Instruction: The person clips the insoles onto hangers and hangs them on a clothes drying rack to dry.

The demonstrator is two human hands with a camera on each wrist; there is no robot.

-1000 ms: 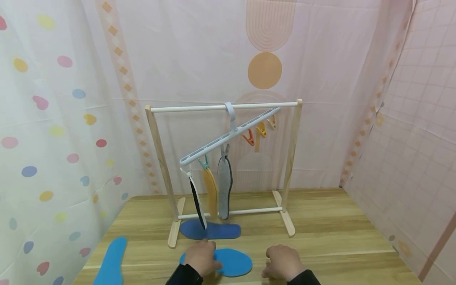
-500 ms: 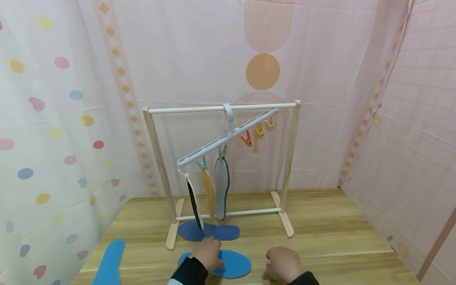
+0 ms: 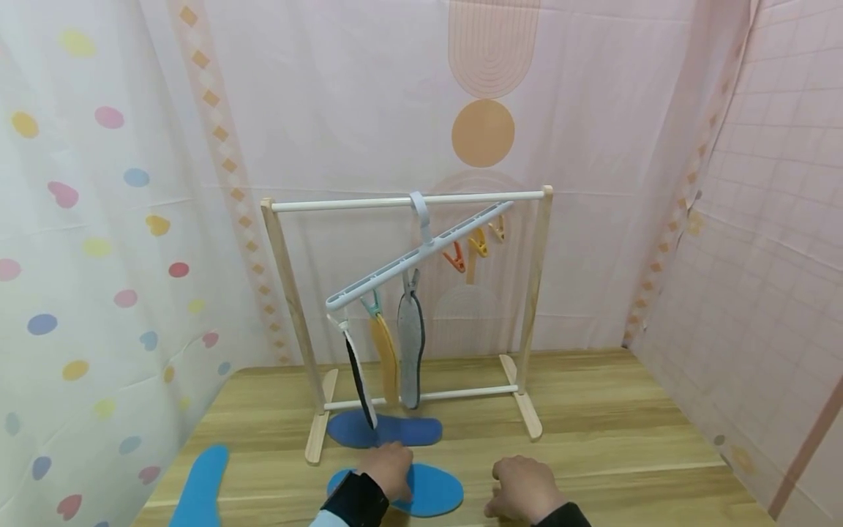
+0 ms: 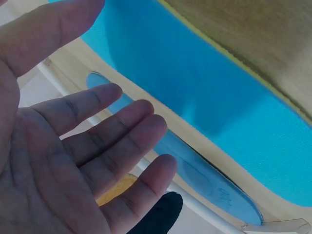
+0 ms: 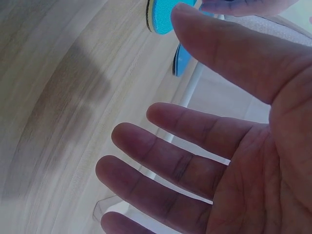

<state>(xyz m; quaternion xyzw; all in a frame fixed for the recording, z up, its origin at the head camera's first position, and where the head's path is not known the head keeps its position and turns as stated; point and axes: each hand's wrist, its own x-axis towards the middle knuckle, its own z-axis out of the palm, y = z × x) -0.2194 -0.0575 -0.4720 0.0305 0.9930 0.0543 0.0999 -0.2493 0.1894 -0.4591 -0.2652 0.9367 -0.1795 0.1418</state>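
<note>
A bright blue insole (image 3: 435,490) lies on the table near the front. My left hand (image 3: 387,470) is over its left part, hiding some of it. In the left wrist view the left fingers (image 4: 141,141) are loosely bent and hold nothing, with the blue insole (image 4: 195,92) beside them. To the right of that insole, my right hand (image 3: 525,487) hovers low over bare wood, fingers relaxed and holding nothing. A darker blue insole (image 3: 408,430) lies behind the left hand. Grey (image 3: 411,351), yellow (image 3: 385,359) and black-and-white (image 3: 358,373) insoles hang from clips.
A wooden rack (image 3: 283,307) stands at the back of the table (image 3: 612,439). Its white bar (image 3: 342,204) bears a tilted clip hanger (image 3: 402,263), low on the left. Orange (image 3: 456,258) and yellow (image 3: 478,243) clips hang on its right half. Another blue insole (image 3: 200,487) lies front left.
My left hand has shifted a little to the right over the blue insole. The right hand stays in place. The head view has moved slightly.
</note>
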